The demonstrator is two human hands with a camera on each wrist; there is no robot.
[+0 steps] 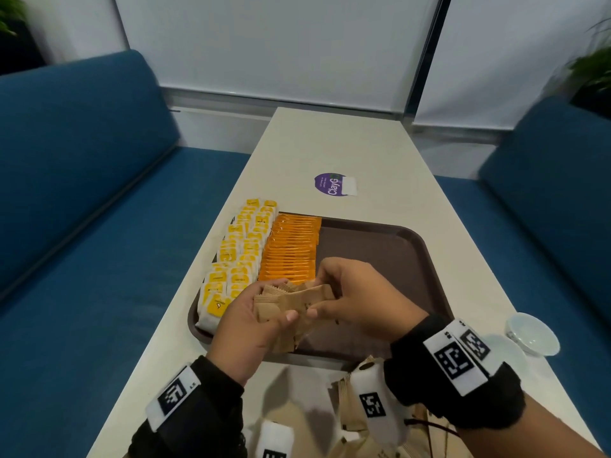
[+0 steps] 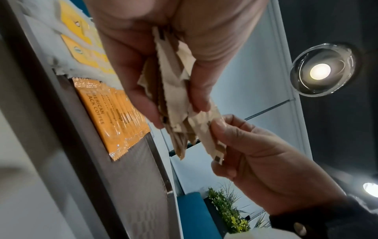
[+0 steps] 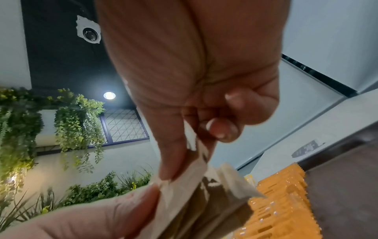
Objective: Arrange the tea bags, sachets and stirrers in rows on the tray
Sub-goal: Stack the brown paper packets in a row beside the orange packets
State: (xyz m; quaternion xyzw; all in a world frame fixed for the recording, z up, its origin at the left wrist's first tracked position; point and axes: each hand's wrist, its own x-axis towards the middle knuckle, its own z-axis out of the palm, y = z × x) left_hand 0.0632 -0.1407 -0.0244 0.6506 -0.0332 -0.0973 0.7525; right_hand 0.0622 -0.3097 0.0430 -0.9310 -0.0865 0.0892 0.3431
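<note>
A brown tray (image 1: 390,246) lies on the pale table. Yellow-and-white tea bags (image 1: 238,252) fill two rows at its left side. A row of orange coffee sachets (image 1: 291,249) (image 2: 114,116) (image 3: 284,202) lies beside them. Above the tray's near part, my left hand (image 1: 251,319) (image 2: 159,67) grips a bundle of brown paper sachets (image 1: 284,309) (image 2: 175,103) (image 3: 184,197). My right hand (image 1: 357,299) (image 2: 245,145) (image 3: 204,129) pinches one sachet at the bundle's right end between thumb and fingers.
More brown sachets (image 1: 357,434) lie loose on the table near its front edge. A small white bowl (image 1: 532,333) stands at the right edge. A purple sticker (image 1: 332,184) is beyond the tray. Blue benches (image 1: 99,193) flank the table. The tray's right half is bare.
</note>
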